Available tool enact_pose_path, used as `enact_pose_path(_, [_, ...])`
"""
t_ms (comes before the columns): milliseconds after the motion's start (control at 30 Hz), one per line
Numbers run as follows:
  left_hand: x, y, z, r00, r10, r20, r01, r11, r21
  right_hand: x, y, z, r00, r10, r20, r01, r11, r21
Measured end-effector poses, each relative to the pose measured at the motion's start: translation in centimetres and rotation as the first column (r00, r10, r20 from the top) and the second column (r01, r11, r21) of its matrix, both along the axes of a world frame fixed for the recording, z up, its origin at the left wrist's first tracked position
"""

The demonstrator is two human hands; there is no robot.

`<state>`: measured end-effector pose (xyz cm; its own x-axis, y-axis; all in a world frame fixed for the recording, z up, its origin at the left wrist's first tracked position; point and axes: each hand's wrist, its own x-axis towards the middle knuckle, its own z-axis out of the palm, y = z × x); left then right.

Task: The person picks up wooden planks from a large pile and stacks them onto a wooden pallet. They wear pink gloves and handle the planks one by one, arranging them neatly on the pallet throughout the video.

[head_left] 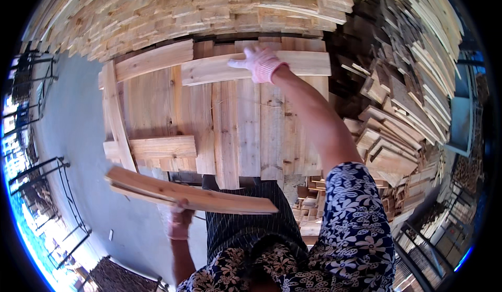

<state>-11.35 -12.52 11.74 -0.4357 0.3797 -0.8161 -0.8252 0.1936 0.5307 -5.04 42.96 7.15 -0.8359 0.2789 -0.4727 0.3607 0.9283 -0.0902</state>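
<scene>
My left hand (180, 223), gloved, grips a short stack of wooden boards (193, 193) from below, near my waist. At least two boards seem to lie together in it; a dark gap runs between them. My right hand (257, 64), in a pink and white knit glove, rests over a long board (303, 63) laid crosswise at the far side. Its fingers are stretched out, with one digit pointing left along the wood. Beneath lies a bed of side-by-side planks (248, 119), their near ends uneven.
Another crosswise board (154, 61) lies at the far left, a slanting one (117, 114) along the left side and a short one (162, 146) nearer me. A tall wood stack (198, 9) rises behind. Loose offcuts (392, 156) pile up at the right. Grey floor (78, 124) is left.
</scene>
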Motion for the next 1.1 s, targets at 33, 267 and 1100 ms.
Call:
enact_pose_path(33, [2.6,-0.6,-0.4,0.996,0.062,0.058,-0.065,0.996,0.060,0.3,0.3,-0.1,1.000,0.010,-0.011,-0.010,1.000,-0.004])
enact_pose_path(267, [16.0,0.7,-5.6,0.826,0.356,0.437,-0.393,0.919,-0.007,0.6,1.2,-0.9,0.999,0.042,-0.014,-0.041,0.998,0.051])
enact_pose_path(1100, [22.0,4.3,-13.9,0.682,0.353,0.641,-0.483,0.875,0.032,0.7,1.3,-0.8,0.997,0.072,0.027,-0.075,0.991,0.112])
